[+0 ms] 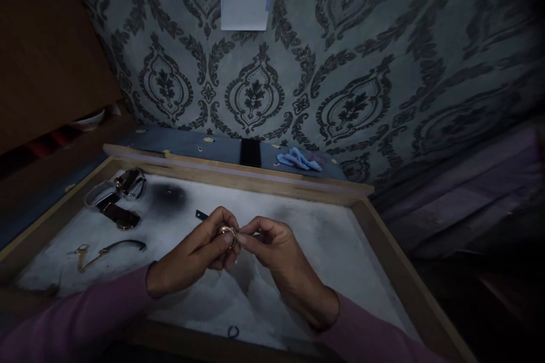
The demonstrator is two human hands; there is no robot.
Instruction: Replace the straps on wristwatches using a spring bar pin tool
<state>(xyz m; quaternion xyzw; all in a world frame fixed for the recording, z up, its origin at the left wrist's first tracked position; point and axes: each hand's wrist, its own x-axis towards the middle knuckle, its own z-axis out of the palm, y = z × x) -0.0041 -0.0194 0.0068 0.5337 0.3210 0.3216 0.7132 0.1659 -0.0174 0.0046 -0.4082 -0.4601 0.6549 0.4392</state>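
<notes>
Head view. Saw, in dim light, a small round gold-coloured metal piece [229,231] raised above a shallow wooden tray [402,272] with a creased white lining [340,249]. Found it clamped between thumb and fingers of the left hand [198,252], and pinched at its right edge by thumb and forefinger of the right hand [279,247]. Could not tell of any finer part between those right fingertips.

Judged a slip the chief risk, from a fingertip-only hold on smooth, curved metal. Reckoned poor light and hand shadow good cause for losing sight of a tiny loose part.

Near the front edge, noted a small black open ring [233,332], easy to brush away with a forearm. Behind the left hand, noted a flat dark strip [201,215], liable to a knock from the knuckles. Farther left, noted a curved black strap with gold-coloured metal fittings [123,244] and a cluster of dark-strapped watches [126,219], exposed to a careless leftward sweep.
</notes>
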